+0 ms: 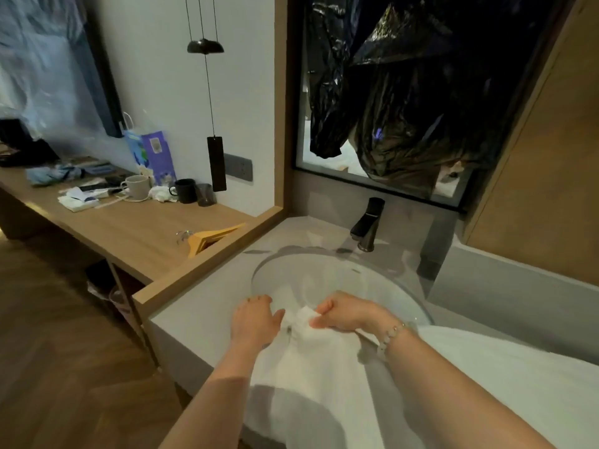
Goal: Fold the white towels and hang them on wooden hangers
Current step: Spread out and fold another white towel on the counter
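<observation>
A white towel lies over the front of a round basin and spreads toward me across the counter. My left hand lies on the towel's left part, fingers bent down over the cloth, thumb pointing right. My right hand pinches a bunched fold of the towel at its far end, a bead bracelet on the wrist. Wooden hangers lie on the desk to the left of the basin.
A dark tap stands behind the basin under a mirror draped with black plastic. The wooden desk at left carries mugs, papers and a paper bag. A wooden divider separates desk and basin counter.
</observation>
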Demonstrator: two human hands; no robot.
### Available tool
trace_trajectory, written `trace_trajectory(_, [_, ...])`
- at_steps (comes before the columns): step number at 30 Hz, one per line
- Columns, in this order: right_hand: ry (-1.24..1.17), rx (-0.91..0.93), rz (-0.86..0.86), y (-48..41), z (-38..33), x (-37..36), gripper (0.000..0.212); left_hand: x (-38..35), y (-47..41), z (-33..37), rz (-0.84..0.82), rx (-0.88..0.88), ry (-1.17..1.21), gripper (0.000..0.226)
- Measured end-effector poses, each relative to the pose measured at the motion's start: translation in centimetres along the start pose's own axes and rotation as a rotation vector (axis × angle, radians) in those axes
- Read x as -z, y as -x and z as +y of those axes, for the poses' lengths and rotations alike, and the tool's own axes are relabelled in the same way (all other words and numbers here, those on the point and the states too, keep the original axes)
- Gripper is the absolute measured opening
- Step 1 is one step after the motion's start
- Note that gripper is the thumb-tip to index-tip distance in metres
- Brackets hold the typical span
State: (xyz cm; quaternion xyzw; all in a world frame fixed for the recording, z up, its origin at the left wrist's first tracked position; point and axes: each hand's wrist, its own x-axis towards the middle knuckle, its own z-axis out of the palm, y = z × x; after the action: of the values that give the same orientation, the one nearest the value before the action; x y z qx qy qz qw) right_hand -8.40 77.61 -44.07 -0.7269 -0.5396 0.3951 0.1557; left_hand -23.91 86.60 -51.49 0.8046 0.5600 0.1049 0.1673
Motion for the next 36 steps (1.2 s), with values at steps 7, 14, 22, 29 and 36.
trace_trajectory(7, [0.015,-0.056,-0.129,-2.4,1.2,1.0,0.035,-3.5,-5.2,0.8,-0.305,-0.034,-0.384,0.061])
trace_trajectory(14, [-0.009,-0.059,-0.149,-5.7,3.0,2.4,0.044,-5.5,-8.7,1.9,-0.458,0.138,0.007,0.053])
trace_trajectory(22, [-0.157,-0.088,-0.113,-8.8,4.8,2.5,0.029,-5.6,-9.4,1.2,-0.590,0.284,0.495,0.039])
trace_trajectory(29, [-0.346,-0.012,-0.051,-10.8,5.9,1.6,0.010,-4.2,-7.3,2.6,-0.574,0.208,1.000,0.026])
trace_trajectory(36, [-0.522,0.035,0.066,-12.1,5.3,0.4,0.017,-2.2,-5.8,2.7,-0.534,0.035,1.086,0.026])
